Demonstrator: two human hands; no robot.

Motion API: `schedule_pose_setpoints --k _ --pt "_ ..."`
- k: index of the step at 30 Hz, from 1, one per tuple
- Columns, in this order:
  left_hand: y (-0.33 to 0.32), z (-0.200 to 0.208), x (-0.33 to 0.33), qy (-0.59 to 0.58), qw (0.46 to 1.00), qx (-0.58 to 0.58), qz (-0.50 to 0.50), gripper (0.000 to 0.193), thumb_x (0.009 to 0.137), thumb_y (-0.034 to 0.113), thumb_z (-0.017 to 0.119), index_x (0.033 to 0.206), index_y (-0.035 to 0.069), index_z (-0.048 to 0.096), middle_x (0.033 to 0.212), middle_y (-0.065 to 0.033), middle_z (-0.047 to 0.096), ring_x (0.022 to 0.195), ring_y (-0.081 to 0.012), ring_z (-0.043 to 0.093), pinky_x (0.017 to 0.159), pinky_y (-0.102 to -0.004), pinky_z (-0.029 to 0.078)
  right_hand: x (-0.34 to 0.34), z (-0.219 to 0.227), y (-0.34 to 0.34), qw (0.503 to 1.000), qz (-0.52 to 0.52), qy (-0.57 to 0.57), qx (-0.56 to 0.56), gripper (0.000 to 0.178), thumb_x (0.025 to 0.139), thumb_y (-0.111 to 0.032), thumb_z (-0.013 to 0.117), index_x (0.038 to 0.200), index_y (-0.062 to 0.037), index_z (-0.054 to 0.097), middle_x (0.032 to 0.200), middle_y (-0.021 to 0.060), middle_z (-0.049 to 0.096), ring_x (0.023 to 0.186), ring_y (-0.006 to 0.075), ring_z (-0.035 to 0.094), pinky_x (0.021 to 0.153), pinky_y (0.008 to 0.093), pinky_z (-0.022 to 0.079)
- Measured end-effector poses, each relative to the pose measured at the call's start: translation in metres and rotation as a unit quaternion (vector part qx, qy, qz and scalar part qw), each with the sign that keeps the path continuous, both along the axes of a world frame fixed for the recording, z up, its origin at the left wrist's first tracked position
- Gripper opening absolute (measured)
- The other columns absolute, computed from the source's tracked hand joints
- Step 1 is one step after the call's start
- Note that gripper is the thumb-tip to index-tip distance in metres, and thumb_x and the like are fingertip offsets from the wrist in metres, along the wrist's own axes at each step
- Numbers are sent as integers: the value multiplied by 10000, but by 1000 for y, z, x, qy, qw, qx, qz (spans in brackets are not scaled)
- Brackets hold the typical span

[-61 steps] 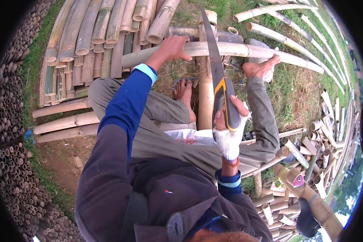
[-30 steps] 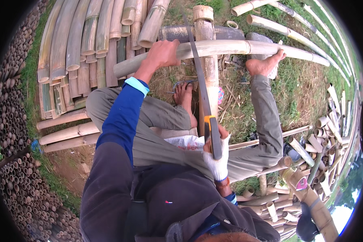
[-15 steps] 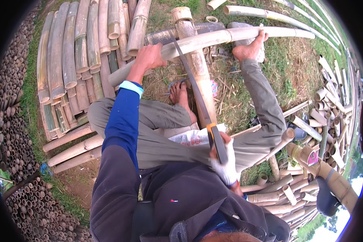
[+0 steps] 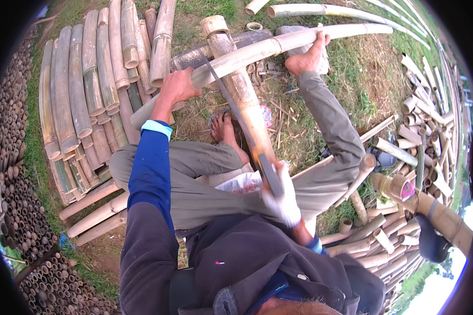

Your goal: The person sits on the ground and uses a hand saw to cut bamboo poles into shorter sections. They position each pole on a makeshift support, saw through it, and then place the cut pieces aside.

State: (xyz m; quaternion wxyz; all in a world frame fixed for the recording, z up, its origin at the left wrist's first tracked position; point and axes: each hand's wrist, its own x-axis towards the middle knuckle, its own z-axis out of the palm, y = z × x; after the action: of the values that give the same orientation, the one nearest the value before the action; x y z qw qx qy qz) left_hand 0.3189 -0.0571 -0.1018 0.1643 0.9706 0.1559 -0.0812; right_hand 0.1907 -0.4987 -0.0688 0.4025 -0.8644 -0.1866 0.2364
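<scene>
A long pale bamboo pole lies slantwise across a bamboo rest that runs away from me. My left hand is closed over the pole near its left end, pressing from above. In my right hand, which wears a white glove, is the dark handle of a handsaw. Its long blade crosses the pole just right of my left hand, tip beyond the far side. How deep the teeth sit cannot be made out. My bare right foot is against the pole farther right; the other foot rests beside the bamboo rest.
Cut bamboo lengths are stacked at the left, with a large pile of pole ends beyond. Shorter offcuts heap up at the right. A white sack lies near my lap. A grey stone sits under the pole.
My right hand has pushed the saw a little away from my body, along the blade's line. My left hand and foot keep their places on the pole; the whole view has shifted slightly.
</scene>
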Motion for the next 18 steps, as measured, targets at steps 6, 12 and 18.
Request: schedule_pose_setpoints --k 6,12,18 --pt "-9 6 2 5 1000 4 24 754 740 401 902 1374 41 709 1160 -292 788 1114 -457 761 1004 -525 607 61 11 68 978 -6 -124 166 416 1049 -74 680 1449 -34 573 1205 156 686 1039 287 700 887 375 572" --pt "-8 -4 0 -6 1000 -6 0 787 721 401 909 1388 37 704 1159 -288 787 1115 -460 756 994 -530 603 120 9 149 964 -11 -74 253 564 917 -82 749 1459 -91 594 1019 136 718 872 260 714 801 390 586" --pt "3 -8 7 -5 1000 -24 -2 832 711 407 916 1420 37 686 1166 -290 786 1124 -460 754 988 -527 602 -24 54 -28 996 -7 -56 72 736 813 42 651 1536 0 520 1298 194 674 1173 319 682 1047 393 538"
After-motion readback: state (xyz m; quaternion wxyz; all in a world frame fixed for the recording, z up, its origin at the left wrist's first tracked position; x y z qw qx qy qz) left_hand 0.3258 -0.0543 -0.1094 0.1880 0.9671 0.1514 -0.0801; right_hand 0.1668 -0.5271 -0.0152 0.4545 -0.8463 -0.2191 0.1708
